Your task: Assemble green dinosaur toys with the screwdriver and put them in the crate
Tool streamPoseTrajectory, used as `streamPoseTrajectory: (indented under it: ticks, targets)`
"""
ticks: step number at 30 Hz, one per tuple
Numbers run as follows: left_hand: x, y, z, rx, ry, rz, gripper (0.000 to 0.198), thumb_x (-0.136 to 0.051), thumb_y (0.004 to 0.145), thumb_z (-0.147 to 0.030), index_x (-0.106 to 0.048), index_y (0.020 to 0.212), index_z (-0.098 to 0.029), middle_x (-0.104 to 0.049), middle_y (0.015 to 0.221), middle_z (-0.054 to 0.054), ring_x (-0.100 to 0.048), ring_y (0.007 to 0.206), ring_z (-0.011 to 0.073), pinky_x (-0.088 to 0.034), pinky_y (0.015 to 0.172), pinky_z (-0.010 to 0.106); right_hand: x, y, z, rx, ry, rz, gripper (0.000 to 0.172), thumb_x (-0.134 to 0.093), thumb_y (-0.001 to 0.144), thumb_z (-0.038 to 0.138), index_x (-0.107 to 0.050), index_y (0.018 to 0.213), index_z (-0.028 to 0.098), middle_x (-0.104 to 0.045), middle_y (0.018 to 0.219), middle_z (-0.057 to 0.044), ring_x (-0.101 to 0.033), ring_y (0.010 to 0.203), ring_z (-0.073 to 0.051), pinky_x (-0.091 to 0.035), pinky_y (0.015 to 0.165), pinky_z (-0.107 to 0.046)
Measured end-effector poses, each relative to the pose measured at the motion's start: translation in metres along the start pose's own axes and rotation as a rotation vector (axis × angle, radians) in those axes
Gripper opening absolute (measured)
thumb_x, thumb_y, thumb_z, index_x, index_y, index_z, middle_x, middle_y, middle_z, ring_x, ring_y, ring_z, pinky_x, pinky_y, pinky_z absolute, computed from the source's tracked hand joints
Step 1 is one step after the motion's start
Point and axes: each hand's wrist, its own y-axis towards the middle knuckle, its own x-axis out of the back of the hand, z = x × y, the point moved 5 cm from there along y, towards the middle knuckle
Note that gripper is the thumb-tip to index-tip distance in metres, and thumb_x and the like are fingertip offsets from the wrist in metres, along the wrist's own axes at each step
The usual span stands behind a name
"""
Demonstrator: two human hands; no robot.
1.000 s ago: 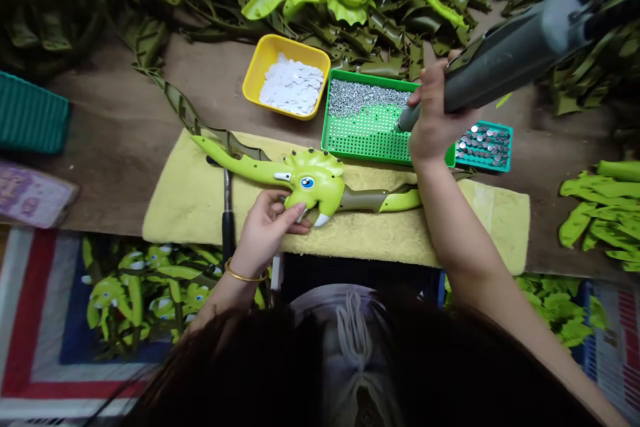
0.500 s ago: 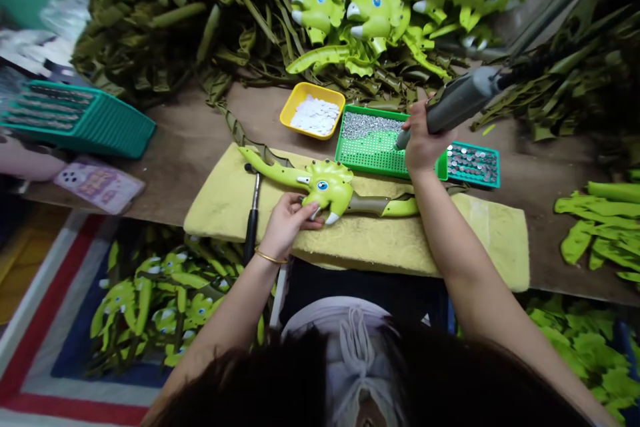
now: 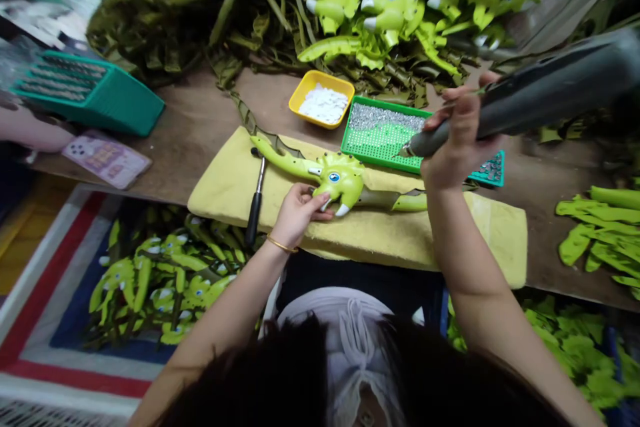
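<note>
A green plastic dinosaur-head toy (image 3: 343,177), with a blue eye, white horns and long arms to either side, lies on a yellow padded board (image 3: 225,193). My left hand (image 3: 303,210) pinches the toy's snout from the near side. Wrapped round a grey electric screwdriver (image 3: 540,90), my right hand (image 3: 460,137) holds it tilted, its tip pointing down and left. That tip is over the near edge of a green perforated tray (image 3: 395,137) of small screws. Whether a screw sits on the tip is too small to tell.
A black-handled tool (image 3: 255,213) lies on the board's left. Behind stand a yellow bowl (image 3: 320,99) of white pieces and a teal tray (image 3: 493,170) of metal discs. Teal stacked trays (image 3: 115,97) are at left. Green toy parts (image 3: 390,7) pile up at the back.
My right hand has lifted the screwdriver from inside the screw tray toward me, and the tool lies more level. My left hand stays on the toy; the whole view has shifted slightly.
</note>
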Motion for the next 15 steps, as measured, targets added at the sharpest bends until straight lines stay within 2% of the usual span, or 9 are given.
streamPoseTrajectory:
  ticks: [2,5,8,15]
  targets:
    - [-0.003,0.001,0.004,0.003,-0.004,0.004,0.06,-0.088,0.054,-0.037,-0.042,0.087,-0.018,-0.066,0.063,-0.003,-0.068,0.05,0.0168,-0.061,0.051,0.027,-0.009,-0.022,0.023,-0.073,0.02,0.116,0.029,-0.066,0.084,0.044,-0.059,0.108,0.03,-0.064,0.087,0.003,-0.052,0.049,-0.005,-0.045,0.045,-0.022]
    - [-0.004,0.004,0.006,0.0,-0.004,0.023,0.059,-0.087,0.056,-0.037,-0.042,0.089,-0.018,-0.066,0.064,-0.003,-0.068,0.051,0.0166,-0.061,0.051,0.027,-0.016,-0.055,0.038,-0.19,0.043,0.248,0.033,-0.07,0.08,0.044,-0.06,0.108,0.029,-0.064,0.085,0.003,-0.054,0.049,-0.006,-0.047,0.046,-0.023]
    - [-0.004,0.005,0.007,-0.012,-0.004,0.046,0.058,-0.086,0.058,-0.039,-0.042,0.089,-0.018,-0.066,0.065,-0.002,-0.068,0.051,0.0167,-0.061,0.051,0.027,-0.014,-0.073,0.036,-0.175,0.057,0.282,0.035,-0.071,0.079,0.043,-0.06,0.111,0.032,-0.064,0.086,0.004,-0.055,0.051,-0.007,-0.05,0.05,-0.025]
    - [-0.007,0.001,0.006,-0.028,-0.023,0.038,0.059,-0.086,0.058,-0.042,-0.041,0.088,-0.019,-0.066,0.062,-0.003,-0.067,0.049,0.0163,-0.059,0.047,0.025,-0.012,-0.084,0.02,-0.132,-0.014,0.39,0.035,-0.067,0.081,0.046,-0.056,0.112,0.033,-0.058,0.079,0.005,-0.055,0.054,-0.007,-0.049,0.049,-0.023]
